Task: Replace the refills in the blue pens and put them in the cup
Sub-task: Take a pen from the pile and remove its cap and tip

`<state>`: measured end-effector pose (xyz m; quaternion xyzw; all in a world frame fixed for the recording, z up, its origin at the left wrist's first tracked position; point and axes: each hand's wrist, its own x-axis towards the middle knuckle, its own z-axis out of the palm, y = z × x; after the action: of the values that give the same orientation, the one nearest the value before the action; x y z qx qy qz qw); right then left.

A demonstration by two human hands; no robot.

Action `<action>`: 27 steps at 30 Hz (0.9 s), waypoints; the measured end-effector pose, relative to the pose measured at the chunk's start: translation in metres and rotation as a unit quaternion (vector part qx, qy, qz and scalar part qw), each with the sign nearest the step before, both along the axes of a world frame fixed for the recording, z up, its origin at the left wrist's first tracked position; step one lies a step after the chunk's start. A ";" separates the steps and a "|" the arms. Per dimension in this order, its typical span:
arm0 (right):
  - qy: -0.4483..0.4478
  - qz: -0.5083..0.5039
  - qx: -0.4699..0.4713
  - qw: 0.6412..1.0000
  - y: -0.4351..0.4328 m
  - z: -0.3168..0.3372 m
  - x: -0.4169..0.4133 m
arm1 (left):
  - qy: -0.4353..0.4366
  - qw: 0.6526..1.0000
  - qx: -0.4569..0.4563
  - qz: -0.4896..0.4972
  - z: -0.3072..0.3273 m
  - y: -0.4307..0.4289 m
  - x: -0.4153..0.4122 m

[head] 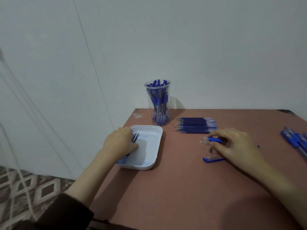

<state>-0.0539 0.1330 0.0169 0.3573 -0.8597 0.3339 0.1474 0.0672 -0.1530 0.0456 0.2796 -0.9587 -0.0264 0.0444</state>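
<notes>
With left hand, curls fingers round loose refills low inside tray, at near left of table. Judged spent; binned here to stay apart from fresh stock. With right hand, pinches barrel between thumb and fingertips, just above table, well right of tray. Holds barrel near level, long axis left to right, clear end pointing left, blue grip next to fingers. Probably suits feeding a refill in from left. Cannot tell whether barrel holds a refill.

Just nearer than barrel: cap, flat on table, long axis also left to right; likely parked within reach for refitting. Between cap and barrel: small dark part, too small to identify.

Just beyond right hand: refill row, laid side by side, axes left to right, tips pointing left; matches barrel heading, so likely needs no turning. At right edge: pens, lying slanted, probably awaiting service.

Farthest, beside wall: cup, clear, upright, packed with more pens standing on end, caps up.
</notes>
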 end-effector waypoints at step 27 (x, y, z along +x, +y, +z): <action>0.000 -0.066 -0.063 0.996 0.008 0.003 -0.011 | 0.472 0.476 0.740 -0.047 -0.010 0.133 -0.091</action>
<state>-0.0649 0.1408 0.0197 0.2902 -0.8586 0.3767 0.1913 -0.0235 -0.0196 0.0360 0.1090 -0.4291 -0.8564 0.2655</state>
